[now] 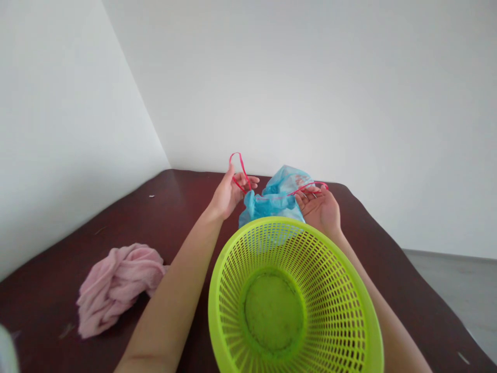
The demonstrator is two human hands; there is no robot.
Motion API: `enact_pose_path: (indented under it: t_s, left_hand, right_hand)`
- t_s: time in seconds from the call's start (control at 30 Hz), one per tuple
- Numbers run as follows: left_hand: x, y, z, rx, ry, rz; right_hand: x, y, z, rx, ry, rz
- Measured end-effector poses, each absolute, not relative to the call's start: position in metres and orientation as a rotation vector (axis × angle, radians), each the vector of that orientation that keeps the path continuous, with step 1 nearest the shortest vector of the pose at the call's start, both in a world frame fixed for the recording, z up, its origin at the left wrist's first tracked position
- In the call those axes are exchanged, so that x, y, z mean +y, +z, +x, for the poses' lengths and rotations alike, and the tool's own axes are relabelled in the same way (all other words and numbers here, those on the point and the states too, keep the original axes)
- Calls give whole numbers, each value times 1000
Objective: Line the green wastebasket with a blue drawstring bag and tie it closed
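Observation:
A blue plastic drawstring bag [272,205] lies crumpled on the dark red table beyond the basket, its red drawstring pulled out in a loop on each side. My left hand [230,194] has the left drawstring loop [243,165] hooked over it, thumb raised and fingers partly curled. On the other side, my right hand [321,208] is turned palm up and holds the right drawstring loop [306,185] stretched across its fingers and thumb. Between my forearms stands a green plastic basket [275,311] with slotted walls, hiding the bag's near side. Neither hand touches the basket.
A crumpled pink towel [120,287] lies to the left of my left forearm on the table [155,217]. White walls [310,93] rise behind and to the left. A pale object [8,349] is cut off at the lower left corner.

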State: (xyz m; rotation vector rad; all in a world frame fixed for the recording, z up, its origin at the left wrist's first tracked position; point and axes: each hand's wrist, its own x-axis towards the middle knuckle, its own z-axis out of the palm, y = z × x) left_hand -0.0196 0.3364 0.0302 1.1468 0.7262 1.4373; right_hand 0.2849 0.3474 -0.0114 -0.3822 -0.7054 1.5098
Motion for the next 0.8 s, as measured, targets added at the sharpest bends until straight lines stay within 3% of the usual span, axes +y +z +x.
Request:
enact_pose_path:
  t_s: [0.27,0.47,0.57,0.67,0.8]
  left_hand:
    - [327,14,-19,991,796,1789]
    - [332,-5,-1,1005,831,1767]
    - [334,-4,6,964,994,1635]
    - [335,4,6,896,1147,1463]
    - [333,18,3,797,1232,1398]
  right_hand:
    - [329,5,281,-954,1436,-386]
    - [333,0,274,-1037,1360,-486]
    - [346,-18,278,-1032,1085,-616]
    - [350,-24,290,-944,596,-698]
    - [325,10,299,-953,245,-600]
